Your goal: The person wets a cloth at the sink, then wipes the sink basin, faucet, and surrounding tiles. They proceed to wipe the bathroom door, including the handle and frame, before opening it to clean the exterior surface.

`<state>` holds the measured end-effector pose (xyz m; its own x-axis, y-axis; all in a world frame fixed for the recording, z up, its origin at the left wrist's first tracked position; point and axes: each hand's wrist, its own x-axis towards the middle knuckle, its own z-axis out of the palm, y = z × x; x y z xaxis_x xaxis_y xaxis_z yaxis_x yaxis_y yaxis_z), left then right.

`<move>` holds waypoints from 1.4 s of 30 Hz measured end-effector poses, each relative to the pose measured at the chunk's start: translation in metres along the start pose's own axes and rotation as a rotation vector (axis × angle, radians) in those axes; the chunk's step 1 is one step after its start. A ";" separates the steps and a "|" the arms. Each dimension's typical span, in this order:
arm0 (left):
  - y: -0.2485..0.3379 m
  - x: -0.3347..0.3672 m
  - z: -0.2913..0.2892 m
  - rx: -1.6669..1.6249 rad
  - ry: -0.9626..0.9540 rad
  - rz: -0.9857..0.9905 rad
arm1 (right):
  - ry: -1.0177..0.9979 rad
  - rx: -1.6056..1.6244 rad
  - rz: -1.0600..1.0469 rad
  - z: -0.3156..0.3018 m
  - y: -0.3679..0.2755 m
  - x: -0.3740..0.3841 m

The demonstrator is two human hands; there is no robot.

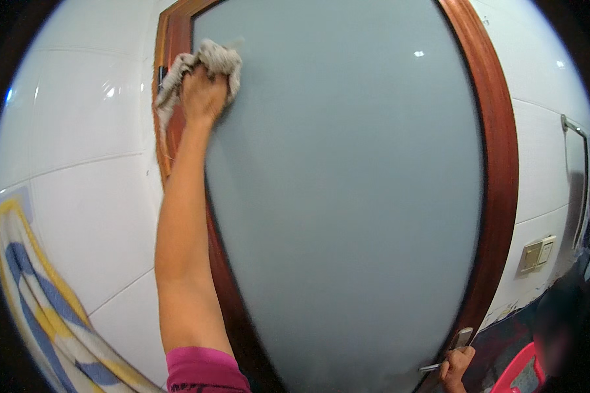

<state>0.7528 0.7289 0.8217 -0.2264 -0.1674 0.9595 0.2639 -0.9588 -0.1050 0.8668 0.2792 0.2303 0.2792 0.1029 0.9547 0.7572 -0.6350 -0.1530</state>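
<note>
My left hand (204, 95), its arm stretched upward, presses a crumpled pale grey cloth (219, 59) near the upper left of a door's frosted glass panel (347, 183). Part of the cloth hangs over the reddish-brown wooden door frame (498, 164) on the left side. Low on the right, my right hand (457, 367) is closed around the metal door handle (431, 368); the frame's lower edge cuts off its wrist.
A yellow, blue and white striped towel (52, 314) hangs on the white tiled wall at left. To the right are a light switch (537, 254), a metal towel rail (575, 128) and a pink-red plastic object (514, 372), perhaps a chair.
</note>
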 end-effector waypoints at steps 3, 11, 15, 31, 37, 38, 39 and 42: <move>0.001 0.068 0.013 0.023 -0.027 -0.182 | 0.002 0.005 0.025 -0.002 -0.002 -0.005; 0.122 0.140 0.028 -0.045 -0.130 -0.627 | -0.195 -0.070 0.092 -0.046 -0.038 0.033; 0.241 0.119 0.027 -0.020 0.132 -0.321 | -0.174 -0.035 0.141 -0.043 -0.040 0.031; 0.257 -0.078 -0.008 -0.592 -0.158 0.874 | -0.077 0.063 0.095 -0.013 -0.007 0.006; 0.206 0.068 -0.025 -0.177 -0.246 0.202 | -0.086 0.043 0.120 -0.013 -0.006 0.004; 0.166 0.091 0.001 -0.011 0.033 0.162 | -0.087 0.040 0.111 -0.012 -0.007 0.003; 0.161 0.089 -0.012 -0.116 -0.190 -0.060 | -0.072 0.045 0.117 -0.012 -0.005 0.003; 0.115 0.105 -0.002 -0.028 -0.117 -0.256 | -0.046 0.081 0.120 -0.006 -0.009 0.005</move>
<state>0.7572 0.6006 0.9095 -0.1718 0.1072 0.9793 0.1854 -0.9728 0.1390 0.8579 0.2809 0.2384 0.3954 0.0661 0.9161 0.7618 -0.5808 -0.2870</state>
